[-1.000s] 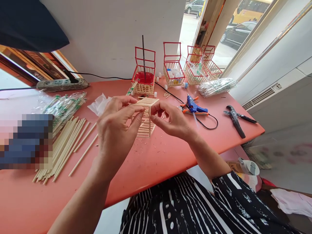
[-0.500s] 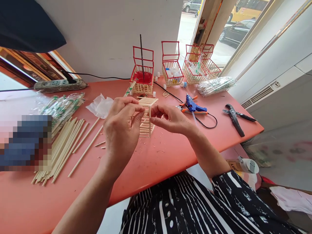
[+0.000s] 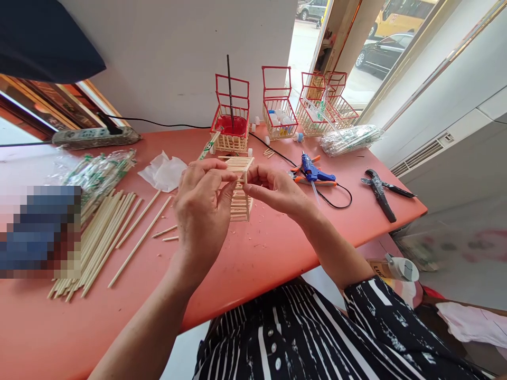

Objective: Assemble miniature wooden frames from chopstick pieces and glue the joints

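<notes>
Between my hands stands a small frame of pale wooden sticks [image 3: 240,210], with rows of slats on its top and lower sides. My left hand [image 3: 204,203] is closed at its left side, thumb and forefinger pinched at the upper part. From the right, my right hand [image 3: 273,189] pinches the frame near its upper right corner post. The fingertips partly hide what lies between them. Just behind the frame is a stick basket with a red handle [image 3: 232,140], holding a red tub [image 3: 225,126] with a dark rod upright in it.
Loose wooden sticks [image 3: 99,237] and plastic-wrapped chopsticks [image 3: 106,171] lie left, by a power strip [image 3: 97,137]. A blue glue gun [image 3: 315,170] with its cord and black-handled pliers [image 3: 380,195] lie right. More red-handled baskets [image 3: 280,124] line the back of the red table [image 3: 277,243].
The frame has turned slightly in my hands, so its lower slats show more to the side. Both hands keep their pinch and have barely moved.
</notes>
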Motion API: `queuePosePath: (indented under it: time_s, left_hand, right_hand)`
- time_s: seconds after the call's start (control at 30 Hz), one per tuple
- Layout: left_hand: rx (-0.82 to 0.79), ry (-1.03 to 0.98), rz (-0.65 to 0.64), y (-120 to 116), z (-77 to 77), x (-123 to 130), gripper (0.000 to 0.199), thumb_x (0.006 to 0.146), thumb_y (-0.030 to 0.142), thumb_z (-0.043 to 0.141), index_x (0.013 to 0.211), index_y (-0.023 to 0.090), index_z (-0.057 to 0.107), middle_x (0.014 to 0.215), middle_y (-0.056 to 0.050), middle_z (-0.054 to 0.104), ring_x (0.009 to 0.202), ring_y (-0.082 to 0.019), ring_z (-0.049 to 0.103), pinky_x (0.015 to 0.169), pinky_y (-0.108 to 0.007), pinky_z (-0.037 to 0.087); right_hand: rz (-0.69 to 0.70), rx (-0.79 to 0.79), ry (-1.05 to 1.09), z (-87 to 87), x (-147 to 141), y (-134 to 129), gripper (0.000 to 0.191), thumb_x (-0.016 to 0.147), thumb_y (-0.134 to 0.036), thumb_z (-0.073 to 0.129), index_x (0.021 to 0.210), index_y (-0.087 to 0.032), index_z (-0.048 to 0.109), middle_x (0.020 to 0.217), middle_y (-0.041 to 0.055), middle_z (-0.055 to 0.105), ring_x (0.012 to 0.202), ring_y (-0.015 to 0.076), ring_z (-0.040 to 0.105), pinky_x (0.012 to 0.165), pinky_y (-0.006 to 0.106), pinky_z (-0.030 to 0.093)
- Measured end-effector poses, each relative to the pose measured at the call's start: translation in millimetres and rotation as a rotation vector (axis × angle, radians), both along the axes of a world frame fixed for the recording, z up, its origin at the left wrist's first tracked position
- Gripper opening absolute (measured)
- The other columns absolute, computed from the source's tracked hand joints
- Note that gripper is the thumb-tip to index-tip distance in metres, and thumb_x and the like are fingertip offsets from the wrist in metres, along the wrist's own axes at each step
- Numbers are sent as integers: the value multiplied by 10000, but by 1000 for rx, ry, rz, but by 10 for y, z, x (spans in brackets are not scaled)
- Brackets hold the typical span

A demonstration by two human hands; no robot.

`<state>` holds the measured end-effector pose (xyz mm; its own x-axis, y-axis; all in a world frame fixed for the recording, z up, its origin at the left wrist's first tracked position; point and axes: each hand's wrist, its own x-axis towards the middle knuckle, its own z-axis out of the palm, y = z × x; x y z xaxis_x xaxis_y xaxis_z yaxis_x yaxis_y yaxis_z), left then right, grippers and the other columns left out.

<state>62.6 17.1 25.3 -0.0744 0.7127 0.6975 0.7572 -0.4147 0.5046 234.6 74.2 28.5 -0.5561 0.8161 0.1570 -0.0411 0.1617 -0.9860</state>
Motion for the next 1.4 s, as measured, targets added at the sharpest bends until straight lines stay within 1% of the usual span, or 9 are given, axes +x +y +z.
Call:
queuePosePath:
  time_s: [0.1, 0.3, 0.57, 0.77, 0.93, 1.07, 1.13, 1.27, 1.4]
  left_hand:
    - [16, 11, 1, 4, -12, 3, 70, 999, 242, 674, 995, 261, 742, 1160, -72, 758, 1141, -282, 720, 967, -440, 567]
    - [15, 14, -9, 1, -5, -5, 78, 1004, 260, 673, 1021, 263, 749, 1171, -78, 757, 1138, -283, 722, 975, -442, 569]
    - [37, 21, -16, 9, -14, 2, 97, 1008, 252, 661, 1034, 268, 753, 1147, -77, 755, 1113, -274, 729, 933, -429, 580]
    - [32, 14, -28, 11, -30, 16, 102, 1010, 245, 651, 1060, 268, 736, 1194, -96, 753, 1171, -291, 717, 984, -464, 574]
    - [-1, -8, -27, -22, -2, 32, 71, 998, 252, 665, 1062, 274, 687, 1218, -80, 752, 1210, -286, 702, 960, -434, 571]
    - [-53, -51, 18, -54, 21, 43, 200, 949, 246, 710, 1133, 293, 646, 1187, -35, 757, 971, -246, 743, 872, -415, 577]
    - [-81, -51, 33, -68, 28, 37, 248, 947, 233, 698, 1171, 319, 635, 1213, -21, 756, 889, -224, 740, 864, -419, 579]
    - [-90, -32, 30, -78, 35, 14, 276, 959, 221, 669, 1197, 357, 632, 1238, -21, 757, 910, -238, 746, 889, -450, 585]
    - [-78, -22, 33, -67, 33, 2, 239, 951, 221, 688, 1163, 323, 647, 1195, -34, 763, 860, -228, 730, 866, -439, 580]
  right_hand:
    - [-25, -48, 41, -6, -35, -10, 429, 785, -501, 874, 903, -179, 616, 857, -7, 609, 800, 133, 555, 756, 276, 472]
    - [-49, -73, 77, -11, -66, -17, 450, 756, -504, 901, 883, -183, 611, 861, -8, 601, 813, 131, 539, 763, 271, 475]
    - [-43, -60, 64, -13, -45, -15, 433, 778, -499, 889, 884, -186, 610, 851, -10, 595, 800, 128, 539, 746, 271, 482]
    - [-22, -35, 37, -11, -36, 0, 425, 804, -509, 874, 924, -194, 613, 888, 2, 639, 841, 141, 591, 786, 284, 514]
    - [-58, -17, 26, -28, -47, 1, 455, 811, -559, 852, 915, -192, 605, 873, 3, 627, 822, 139, 575, 759, 278, 500]
    - [-94, 3, 13, -54, -72, -14, 469, 817, -588, 835, 881, -199, 582, 831, -12, 589, 768, 127, 532, 702, 266, 464]
    - [-110, 10, 14, -62, -87, -27, 473, 812, -589, 841, 887, -196, 589, 838, -11, 586, 757, 125, 522, 686, 264, 452]
    - [-133, 11, 8, -69, -115, -55, 496, 815, -635, 819, 871, -206, 575, 843, -7, 588, 772, 133, 534, 714, 274, 473]
    - [-147, 16, -1, -81, -132, -61, 528, 807, -676, 805, 882, -202, 585, 855, -3, 594, 788, 135, 540, 726, 272, 479]
